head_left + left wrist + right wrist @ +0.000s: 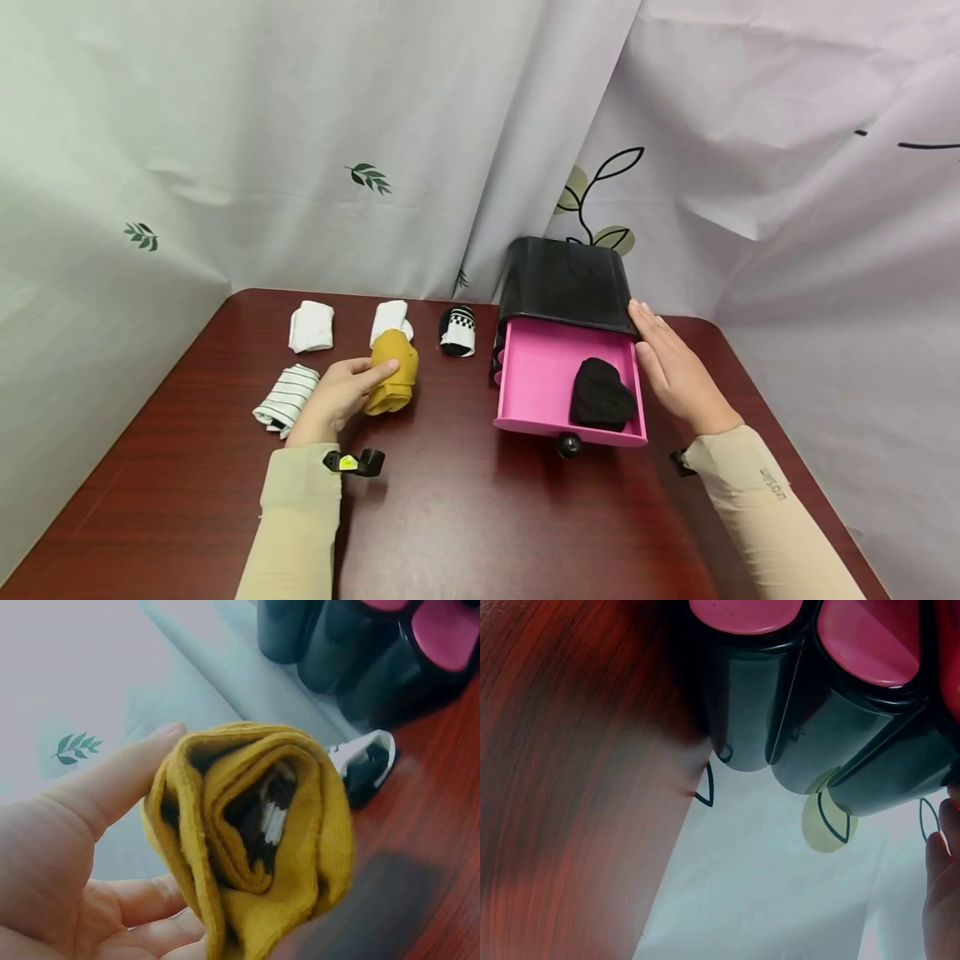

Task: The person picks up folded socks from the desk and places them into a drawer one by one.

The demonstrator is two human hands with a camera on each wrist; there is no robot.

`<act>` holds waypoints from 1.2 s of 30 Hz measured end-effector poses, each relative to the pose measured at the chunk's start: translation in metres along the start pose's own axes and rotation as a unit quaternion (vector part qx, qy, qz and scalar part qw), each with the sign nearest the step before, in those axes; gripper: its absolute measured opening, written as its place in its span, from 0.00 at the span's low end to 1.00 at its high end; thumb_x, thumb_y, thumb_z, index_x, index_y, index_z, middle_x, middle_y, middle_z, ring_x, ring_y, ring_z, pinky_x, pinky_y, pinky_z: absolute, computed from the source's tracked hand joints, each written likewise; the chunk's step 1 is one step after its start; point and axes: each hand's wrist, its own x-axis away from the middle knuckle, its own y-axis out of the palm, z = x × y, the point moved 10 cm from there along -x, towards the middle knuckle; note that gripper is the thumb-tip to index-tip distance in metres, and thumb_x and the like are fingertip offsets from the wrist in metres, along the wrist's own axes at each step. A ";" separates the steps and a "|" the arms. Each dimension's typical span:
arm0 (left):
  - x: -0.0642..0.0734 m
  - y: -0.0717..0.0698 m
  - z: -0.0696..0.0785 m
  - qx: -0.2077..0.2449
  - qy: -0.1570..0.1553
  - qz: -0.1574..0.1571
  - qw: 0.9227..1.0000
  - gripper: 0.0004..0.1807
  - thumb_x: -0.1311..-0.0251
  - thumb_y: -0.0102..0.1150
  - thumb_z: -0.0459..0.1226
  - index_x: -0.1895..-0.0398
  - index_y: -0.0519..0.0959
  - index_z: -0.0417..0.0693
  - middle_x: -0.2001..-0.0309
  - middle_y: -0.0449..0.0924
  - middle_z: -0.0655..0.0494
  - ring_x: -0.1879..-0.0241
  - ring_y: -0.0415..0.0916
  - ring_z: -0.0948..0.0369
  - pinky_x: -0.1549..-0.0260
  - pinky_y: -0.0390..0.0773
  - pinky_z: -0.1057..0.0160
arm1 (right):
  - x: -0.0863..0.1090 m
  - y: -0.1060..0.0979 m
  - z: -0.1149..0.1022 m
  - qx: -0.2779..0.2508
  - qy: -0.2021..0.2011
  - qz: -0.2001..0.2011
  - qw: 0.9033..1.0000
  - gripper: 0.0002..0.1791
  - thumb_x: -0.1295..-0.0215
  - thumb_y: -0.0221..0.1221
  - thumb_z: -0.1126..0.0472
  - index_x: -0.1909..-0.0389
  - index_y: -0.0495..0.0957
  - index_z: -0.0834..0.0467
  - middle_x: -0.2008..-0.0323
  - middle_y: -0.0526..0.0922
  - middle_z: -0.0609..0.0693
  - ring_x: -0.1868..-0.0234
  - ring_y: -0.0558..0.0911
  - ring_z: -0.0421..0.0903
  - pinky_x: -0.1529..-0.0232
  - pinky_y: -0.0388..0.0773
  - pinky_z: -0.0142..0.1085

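My left hand (337, 398) pinches a rolled mustard-yellow sock (393, 372) above the table, thumb on the near side. In the left wrist view the roll's spiral end faces the camera, with a dark and white patch inside the yellow sock (330, 847). My right hand (678, 375) lies with straight fingers along the right side of a black drawer box (566, 279). Its pink top drawer (532, 375) is pulled out, and a folded black sock (600, 393) lies in its right part. The drawer's round black knob (568, 445) faces the front.
Folded white socks (312, 326) stand at the back left, and another white pair (388, 318) is partly behind the yellow sock. A black-and-white checked pair (458, 332) sits left of the box. Striped socks (288, 396) lie beside my left wrist. A curtain (300, 167) backs the table (450, 517).
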 end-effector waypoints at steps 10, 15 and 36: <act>0.006 0.016 0.016 0.000 0.015 0.022 1.000 0.34 0.33 0.65 0.46 0.35 0.71 0.28 0.59 0.83 0.52 0.63 0.82 0.66 0.62 0.82 0.69 | 0.002 0.000 0.001 0.004 0.001 -0.001 1.000 0.29 0.22 0.48 0.62 0.24 0.58 0.67 0.25 0.62 0.64 0.24 0.59 0.62 0.23 0.43 0.32; 0.008 0.027 0.023 0.001 0.026 0.022 0.999 0.31 0.34 0.67 0.45 0.39 0.74 0.28 0.63 0.85 0.52 0.67 0.82 0.65 0.65 0.83 0.68 | 0.002 0.000 0.002 0.005 -0.003 0.000 1.000 0.29 0.22 0.48 0.62 0.25 0.59 0.67 0.26 0.62 0.64 0.23 0.58 0.59 0.23 0.43 0.33; 0.036 0.084 0.077 -0.049 0.094 -0.004 0.994 0.28 0.37 0.69 0.45 0.43 0.77 0.33 0.55 0.86 0.40 0.64 0.86 0.59 0.62 0.85 0.62 | -0.001 -0.001 -0.002 0.009 -0.011 -0.003 1.000 0.28 0.21 0.47 0.62 0.25 0.59 0.69 0.26 0.62 0.65 0.23 0.58 0.59 0.23 0.42 0.34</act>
